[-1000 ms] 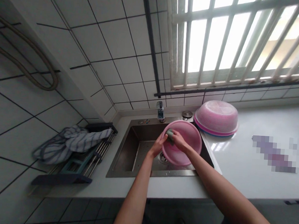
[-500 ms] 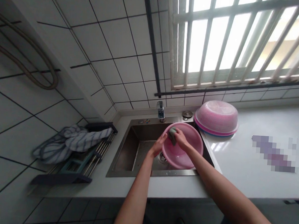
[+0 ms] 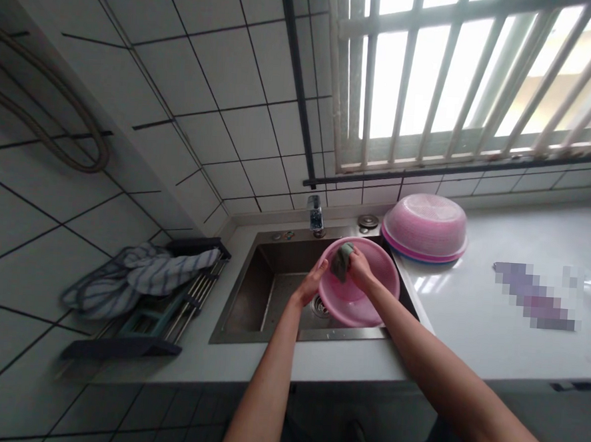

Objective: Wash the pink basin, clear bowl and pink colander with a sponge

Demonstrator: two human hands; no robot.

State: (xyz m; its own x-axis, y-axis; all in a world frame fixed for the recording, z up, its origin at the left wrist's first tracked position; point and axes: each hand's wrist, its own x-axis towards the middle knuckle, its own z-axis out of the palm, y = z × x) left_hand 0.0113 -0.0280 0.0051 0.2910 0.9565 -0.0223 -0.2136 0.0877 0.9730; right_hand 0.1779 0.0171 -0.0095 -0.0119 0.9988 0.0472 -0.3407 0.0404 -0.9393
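Observation:
A pink plastic basin (image 3: 383,274) is tilted over the right part of the steel sink (image 3: 251,292). My left hand (image 3: 311,285) grips the basin's left rim, its thumb and fingers along the edge. Inside the basin, my right hand (image 3: 360,268) is closed on a grey-green cloth (image 3: 342,262) and presses it near the upper left of the inner wall. Part of the cloth hangs below my fingers. The chrome tap (image 3: 315,213) stands behind the sink, and no water shows from it.
An upturned pink strainer basket (image 3: 428,222) sits over other basins on the counter, right of the sink. To the left, a striped cloth (image 3: 157,272) lies on a dark rack (image 3: 122,350). A drain plug (image 3: 368,221) lies behind the sink. A blurred object (image 3: 534,295) is farther right.
My right hand and the cloth have shifted slightly within the basin, and the cloth looks more spread out. My left hand keeps its grip on the rim. The view has shifted a little.

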